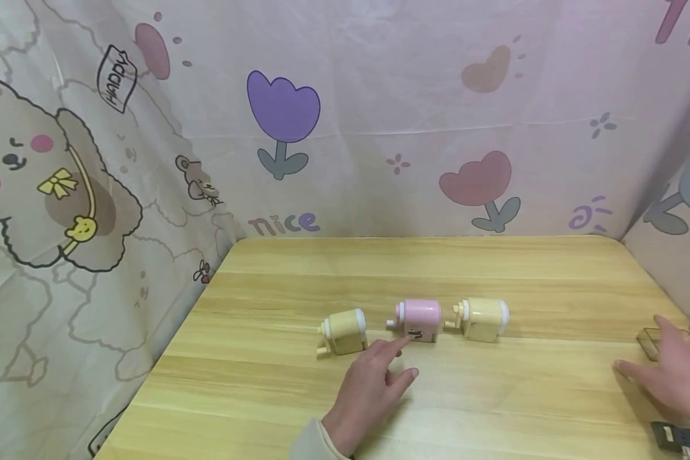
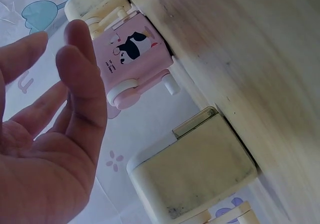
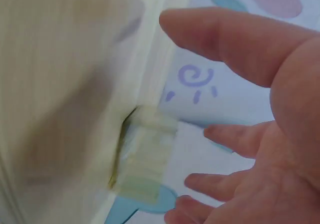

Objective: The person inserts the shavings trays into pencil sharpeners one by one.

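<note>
Three hand-crank pencil sharpeners stand in a loose row on the wooden table. The pink sharpener, with a black-and-white cartoon animal on its side, is in the middle. To its left is one yellow sharpener, slightly turned; to its right is another yellow sharpener. My left hand is in front of the pink sharpener with loosely bent fingers and holds nothing. At the table's right side my right hand spreads its fingers beside a small see-through yellowish box, partly hidden by the hand in the head view.
The wooden table meets a printed cloth behind and at both sides. A dark device is strapped at the right wrist.
</note>
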